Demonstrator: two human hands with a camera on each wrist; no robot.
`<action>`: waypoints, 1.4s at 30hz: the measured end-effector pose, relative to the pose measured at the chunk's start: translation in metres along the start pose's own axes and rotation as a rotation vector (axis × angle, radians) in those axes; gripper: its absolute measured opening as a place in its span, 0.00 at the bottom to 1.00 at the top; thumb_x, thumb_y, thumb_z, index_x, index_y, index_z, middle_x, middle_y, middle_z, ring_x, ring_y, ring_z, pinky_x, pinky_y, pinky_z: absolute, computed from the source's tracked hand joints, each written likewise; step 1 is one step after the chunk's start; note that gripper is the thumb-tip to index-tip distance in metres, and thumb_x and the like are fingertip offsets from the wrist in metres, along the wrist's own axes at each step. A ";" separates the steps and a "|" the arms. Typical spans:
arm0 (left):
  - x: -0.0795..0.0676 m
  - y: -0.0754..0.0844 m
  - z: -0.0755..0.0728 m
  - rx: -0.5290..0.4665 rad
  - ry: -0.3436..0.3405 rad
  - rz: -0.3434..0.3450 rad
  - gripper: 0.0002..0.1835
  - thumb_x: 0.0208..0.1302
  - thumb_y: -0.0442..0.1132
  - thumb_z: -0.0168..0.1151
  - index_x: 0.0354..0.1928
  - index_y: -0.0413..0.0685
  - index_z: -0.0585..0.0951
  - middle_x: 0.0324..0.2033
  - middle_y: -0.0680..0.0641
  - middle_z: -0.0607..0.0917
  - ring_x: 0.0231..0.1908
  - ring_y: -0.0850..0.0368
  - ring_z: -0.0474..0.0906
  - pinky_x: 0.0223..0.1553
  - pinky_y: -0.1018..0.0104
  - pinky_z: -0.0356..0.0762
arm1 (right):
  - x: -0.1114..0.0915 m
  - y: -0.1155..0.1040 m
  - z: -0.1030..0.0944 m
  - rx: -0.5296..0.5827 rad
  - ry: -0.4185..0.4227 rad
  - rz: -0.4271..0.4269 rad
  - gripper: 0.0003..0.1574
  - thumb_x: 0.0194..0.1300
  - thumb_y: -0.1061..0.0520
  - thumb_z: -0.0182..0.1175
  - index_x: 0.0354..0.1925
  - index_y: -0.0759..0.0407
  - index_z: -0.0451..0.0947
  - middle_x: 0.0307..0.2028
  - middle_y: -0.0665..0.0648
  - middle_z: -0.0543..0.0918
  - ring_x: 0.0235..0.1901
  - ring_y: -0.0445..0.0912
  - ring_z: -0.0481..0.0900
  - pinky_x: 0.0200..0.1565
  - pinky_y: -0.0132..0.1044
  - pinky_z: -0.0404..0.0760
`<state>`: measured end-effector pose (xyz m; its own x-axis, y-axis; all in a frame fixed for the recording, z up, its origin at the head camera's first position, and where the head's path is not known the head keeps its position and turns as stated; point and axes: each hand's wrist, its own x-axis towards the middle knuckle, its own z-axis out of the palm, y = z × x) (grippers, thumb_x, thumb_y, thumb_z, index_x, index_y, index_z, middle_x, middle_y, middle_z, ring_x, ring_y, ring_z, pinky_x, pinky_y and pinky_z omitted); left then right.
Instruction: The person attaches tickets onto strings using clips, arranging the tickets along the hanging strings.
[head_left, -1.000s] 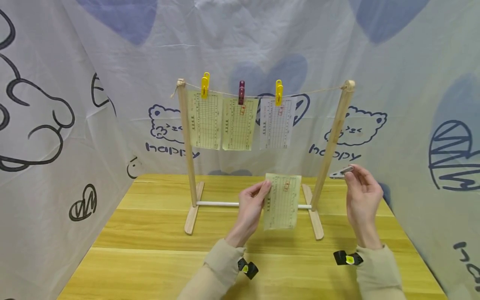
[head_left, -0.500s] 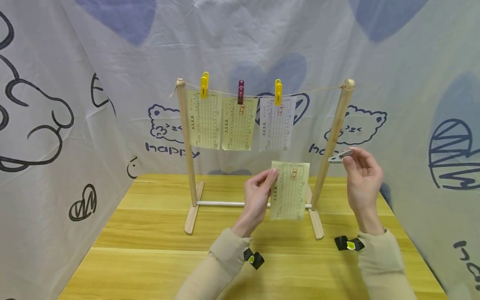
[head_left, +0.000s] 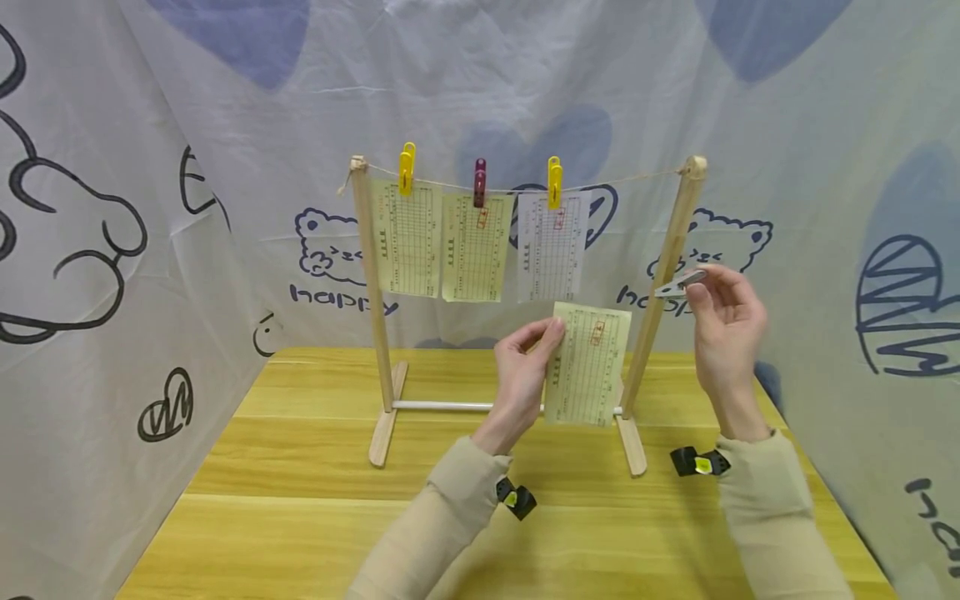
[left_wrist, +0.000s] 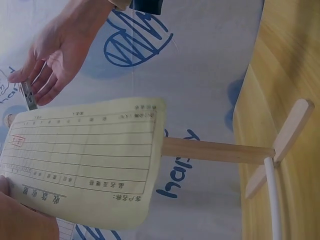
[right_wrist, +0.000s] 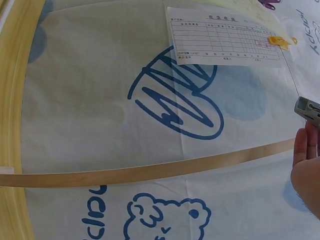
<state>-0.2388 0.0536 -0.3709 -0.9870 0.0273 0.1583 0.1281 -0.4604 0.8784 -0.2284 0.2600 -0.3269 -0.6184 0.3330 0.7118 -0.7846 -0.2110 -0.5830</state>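
Observation:
My left hand pinches a pale yellow receipt slip by its upper left edge, in front of the rack and below the string. My right hand holds a grey clothespin between thumb and fingers, near the right post. On the string hang two yellow slips and a white slip. A yellow clothespin holds the leftmost slip, a dark red clothespin the middle one, and another yellow clothespin the white one. The left wrist view shows the held slip close up.
The wooden rack has a left post and a right post on flat feet, joined by a white bar. It stands on a wood-grain table. A printed cloth surrounds the table at back and sides.
Both hands have risen. The left hand has carried its slip up and to the right, toward the string; the right hand has lifted the grey clothespin higher beside the right post.

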 end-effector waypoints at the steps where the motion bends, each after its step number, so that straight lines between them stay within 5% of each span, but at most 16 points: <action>1: 0.001 0.001 0.001 0.000 0.007 0.006 0.14 0.67 0.36 0.67 0.49 0.32 0.84 0.32 0.56 0.87 0.30 0.64 0.81 0.34 0.75 0.83 | 0.002 0.000 0.001 0.011 0.000 0.000 0.13 0.65 0.71 0.63 0.49 0.71 0.79 0.42 0.57 0.84 0.44 0.44 0.82 0.51 0.26 0.83; 8: 0.008 0.005 0.005 0.018 0.036 0.018 0.14 0.67 0.38 0.67 0.49 0.36 0.85 0.31 0.55 0.87 0.29 0.64 0.81 0.32 0.76 0.82 | 0.013 -0.001 0.004 -0.076 -0.004 -0.014 0.14 0.64 0.67 0.66 0.48 0.67 0.81 0.41 0.54 0.84 0.41 0.41 0.81 0.49 0.24 0.82; 22: 0.013 0.018 0.015 0.057 0.031 0.004 0.14 0.71 0.37 0.62 0.54 0.40 0.83 0.43 0.45 0.87 0.37 0.64 0.81 0.44 0.74 0.83 | 0.034 -0.005 0.017 -0.204 -0.033 -0.057 0.14 0.63 0.63 0.67 0.48 0.64 0.82 0.38 0.50 0.83 0.38 0.39 0.80 0.48 0.24 0.83; 34: 0.021 0.024 0.023 0.078 -0.029 0.033 0.15 0.71 0.38 0.61 0.57 0.43 0.82 0.51 0.43 0.85 0.40 0.63 0.81 0.47 0.70 0.84 | 0.057 -0.010 0.025 -0.229 -0.078 -0.077 0.14 0.64 0.65 0.67 0.48 0.66 0.82 0.36 0.50 0.83 0.37 0.40 0.80 0.45 0.25 0.82; 42: 0.024 0.028 0.034 0.077 -0.041 0.053 0.15 0.73 0.35 0.58 0.59 0.43 0.81 0.50 0.43 0.84 0.39 0.63 0.80 0.45 0.70 0.84 | 0.069 -0.015 0.031 -0.352 -0.125 -0.134 0.14 0.66 0.63 0.65 0.49 0.68 0.81 0.38 0.46 0.85 0.37 0.37 0.81 0.45 0.25 0.81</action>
<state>-0.2561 0.0711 -0.3271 -0.9740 0.0416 0.2225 0.1889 -0.3923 0.9002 -0.2603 0.2575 -0.2566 -0.5290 0.2173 0.8203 -0.8092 0.1620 -0.5648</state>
